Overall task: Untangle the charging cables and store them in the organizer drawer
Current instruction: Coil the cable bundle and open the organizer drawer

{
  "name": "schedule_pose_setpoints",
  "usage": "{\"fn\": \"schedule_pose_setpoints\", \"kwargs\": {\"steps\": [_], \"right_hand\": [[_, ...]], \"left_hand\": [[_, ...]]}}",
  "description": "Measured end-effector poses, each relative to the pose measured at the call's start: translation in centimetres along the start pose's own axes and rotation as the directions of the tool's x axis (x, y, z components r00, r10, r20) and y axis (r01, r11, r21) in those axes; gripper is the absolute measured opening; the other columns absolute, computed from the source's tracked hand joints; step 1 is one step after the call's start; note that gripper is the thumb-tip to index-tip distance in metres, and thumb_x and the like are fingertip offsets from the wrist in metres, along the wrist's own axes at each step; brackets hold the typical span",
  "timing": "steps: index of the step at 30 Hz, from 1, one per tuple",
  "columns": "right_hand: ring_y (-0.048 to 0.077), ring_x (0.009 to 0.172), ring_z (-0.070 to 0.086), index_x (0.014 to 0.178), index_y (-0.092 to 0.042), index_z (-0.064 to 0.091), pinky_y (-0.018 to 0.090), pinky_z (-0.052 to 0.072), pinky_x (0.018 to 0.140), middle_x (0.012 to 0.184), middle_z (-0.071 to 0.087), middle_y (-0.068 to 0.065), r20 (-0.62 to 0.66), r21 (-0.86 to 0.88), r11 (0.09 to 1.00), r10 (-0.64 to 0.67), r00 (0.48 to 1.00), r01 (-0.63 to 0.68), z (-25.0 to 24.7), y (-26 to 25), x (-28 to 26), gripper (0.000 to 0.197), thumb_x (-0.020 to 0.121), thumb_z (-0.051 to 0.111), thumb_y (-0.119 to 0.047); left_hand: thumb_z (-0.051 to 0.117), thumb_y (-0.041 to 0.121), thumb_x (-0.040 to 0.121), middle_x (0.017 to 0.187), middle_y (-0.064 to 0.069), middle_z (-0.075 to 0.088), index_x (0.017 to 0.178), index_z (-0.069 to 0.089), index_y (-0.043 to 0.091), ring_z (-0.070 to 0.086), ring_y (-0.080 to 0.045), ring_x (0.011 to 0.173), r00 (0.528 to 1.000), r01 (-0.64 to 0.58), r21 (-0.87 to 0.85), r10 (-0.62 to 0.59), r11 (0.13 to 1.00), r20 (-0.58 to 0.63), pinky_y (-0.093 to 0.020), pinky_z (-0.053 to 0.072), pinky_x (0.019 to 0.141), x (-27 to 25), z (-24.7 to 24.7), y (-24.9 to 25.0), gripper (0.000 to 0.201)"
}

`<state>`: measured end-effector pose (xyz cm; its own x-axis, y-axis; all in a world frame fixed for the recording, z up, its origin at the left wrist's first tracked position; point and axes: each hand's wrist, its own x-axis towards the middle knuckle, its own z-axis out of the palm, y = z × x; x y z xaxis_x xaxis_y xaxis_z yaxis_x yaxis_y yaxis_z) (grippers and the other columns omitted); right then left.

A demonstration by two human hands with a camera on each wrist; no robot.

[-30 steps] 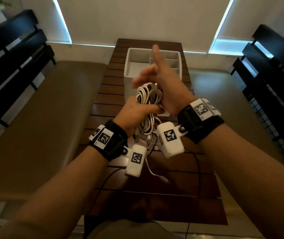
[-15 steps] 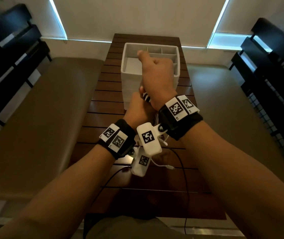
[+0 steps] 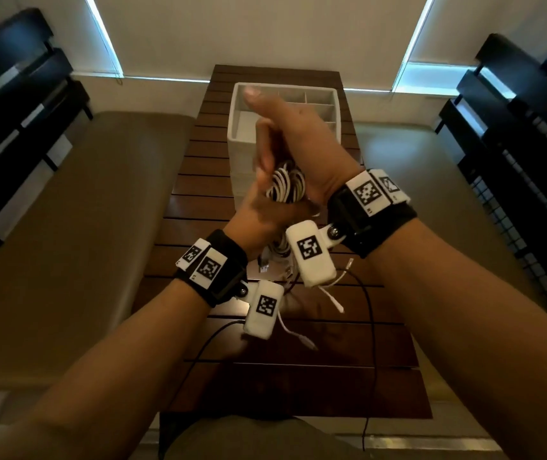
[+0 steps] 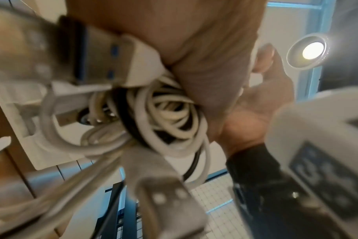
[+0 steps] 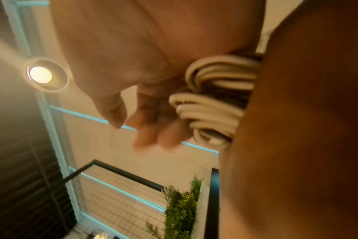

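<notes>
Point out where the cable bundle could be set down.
The large left compartment of the white divided organizer looks bare. The dark slatted wooden table left of it is open. Near the wrists, dangling white cable ends and a thin black wire crowd the slats.

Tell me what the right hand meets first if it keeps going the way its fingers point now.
Likely the white organizer. In the head view the right hand points away from the person, fingertips over its near-left compartments, while the left hand grips the cable bundle. The hand's height above the rim is unclear.
</notes>
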<state>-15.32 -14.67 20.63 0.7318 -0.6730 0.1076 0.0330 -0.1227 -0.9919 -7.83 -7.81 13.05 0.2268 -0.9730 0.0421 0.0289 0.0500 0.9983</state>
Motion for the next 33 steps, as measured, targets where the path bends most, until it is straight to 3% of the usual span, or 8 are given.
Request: {"fn": "schedule_pose_setpoints", "kwargs": {"steps": [6, 10, 13, 16, 21, 25, 28, 33], "right_hand": [[0.017, 0.040, 0.028, 0.046, -0.021, 0.038, 0.029, 0.029, 0.047, 0.044, 0.032, -0.001, -0.382, -0.213, 0.976, -0.121, 0.916, 0.039, 1.7, 1.7, 1.7, 0.059, 0.102, 0.056, -0.026], [0.032, 0.040, 0.047, 0.052, -0.005, 0.047, 0.036, 0.041, 0.045, 0.048, 0.045, 0.018, -0.430, -0.176, 0.976, -0.192, 0.882, 0.127, 1.8, 1.8, 1.0, 0.061, 0.104, 0.056, -0.034], [0.032, 0.081, 0.069, 0.101, 0.001, 0.062, 0.040, 0.061, 0.075, 0.090, 0.067, 0.022, -0.368, -0.145, 0.978, -0.197, 0.909, 0.153, 0.8, 2.1, -0.1, 0.045, 0.101, 0.061, -0.044], [0.011, 0.104, 0.071, 0.135, -0.012, 0.048, 0.027, 0.059, 0.084, 0.121, 0.065, 0.007, -0.185, -0.094, 0.995, -0.003, 0.983, -0.015, 0.0, 4.5, -2.4, 0.050, 0.099, 0.065, -0.042], [0.025, 0.130, 0.062, 0.152, -0.009, 0.035, 0.040, 0.053, 0.107, 0.142, 0.061, 0.015, 0.147, 0.183, 0.971, 0.130, 0.980, -0.156, -0.2, 7.2, -3.8, 0.070, 0.095, 0.063, -0.035], [0.031, 0.120, 0.068, 0.142, -0.018, 0.043, 0.041, 0.057, 0.098, 0.127, 0.070, 0.012, 0.358, 0.259, 0.927, 0.170, 0.918, -0.272, -0.4, 7.2, -4.1, 0.048, 0.097, 0.060, -0.016], [0.030, 0.117, 0.069, 0.151, -0.014, 0.034, 0.043, 0.059, 0.094, 0.126, 0.070, 0.010, 0.417, 0.280, 0.907, 0.180, 0.891, -0.314, -0.7, 7.4, -4.1, 0.065, 0.095, 0.062, 0.002], [0.020, 0.082, 0.074, 0.125, -0.013, 0.054, 0.031, 0.061, 0.065, 0.097, 0.075, 0.004, 0.424, 0.262, 0.892, 0.236, 0.874, -0.368, -1.2, 6.8, -4.7, 0.030, 0.096, 0.060, -0.004]], "left_hand": [[0.063, -0.016, 0.091, 0.075, 0.015, 0.074, 0.093, 0.060, 0.019, 0.070, 0.005, 0.077, 0.998, -0.001, 0.054, 0.005, 0.999, -0.063, -0.017, 0.055, 0.073, 0.1, 0.3, -0.7, 0.036], [0.067, -0.009, 0.093, 0.082, 0.003, 0.072, 0.087, 0.062, 0.021, 0.068, -0.013, 0.080, 0.998, -0.040, 0.134, 0.046, 0.990, -0.042, -0.035, 0.056, 0.076, 0.4, -0.1, 0.4, 0.031], [0.070, -0.006, 0.090, 0.064, 0.003, 0.066, 0.073, 0.063, 0.013, 0.060, -0.015, 0.063, 0.995, -0.055, 0.120, 0.064, 0.991, -0.071, -0.035, 0.049, 0.066, 0.7, -1.6, 1.0, 0.026], [0.070, 0.002, 0.091, 0.092, -0.024, 0.072, 0.098, 0.073, 0.001, 0.070, -0.041, 0.085, 0.995, -0.094, -0.041, 0.093, 0.995, -0.037, -0.052, 0.059, 0.080, 0.7, -3.2, 1.7, 0.008], [0.075, 0.004, 0.092, 0.069, -0.006, 0.068, 0.075, 0.068, 0.007, 0.068, -0.020, 0.068, 0.991, -0.131, -0.012, 0.131, 0.991, 0.000, -0.034, 0.057, 0.070, 0.8, -3.1, 2.5, 0.018], [0.076, 0.008, 0.093, 0.075, -0.022, 0.058, 0.086, 0.060, -0.009, 0.062, -0.028, 0.072, 0.987, -0.157, 0.013, 0.156, 0.988, 0.041, -0.052, 0.061, 0.077, 0.9, -2.7, 2.2, 0.025], [0.075, 0.006, 0.094, 0.077, -0.016, 0.066, 0.090, 0.066, -0.002, 0.068, -0.025, 0.074, 0.985, -0.174, -0.010, 0.174, 0.985, -0.001, -0.042, 0.060, 0.075, 0.8, -2.6, 2.1, 0.013], [0.075, 0.005, 0.093, 0.086, -0.015, 0.071, 0.103, 0.069, 0.000, 0.072, -0.028, 0.082, 0.985, -0.169, -0.085, 0.165, 0.982, -0.053, -0.041, 0.061, 0.074, 0.9, -1.9, 1.7, 0.012]]}}
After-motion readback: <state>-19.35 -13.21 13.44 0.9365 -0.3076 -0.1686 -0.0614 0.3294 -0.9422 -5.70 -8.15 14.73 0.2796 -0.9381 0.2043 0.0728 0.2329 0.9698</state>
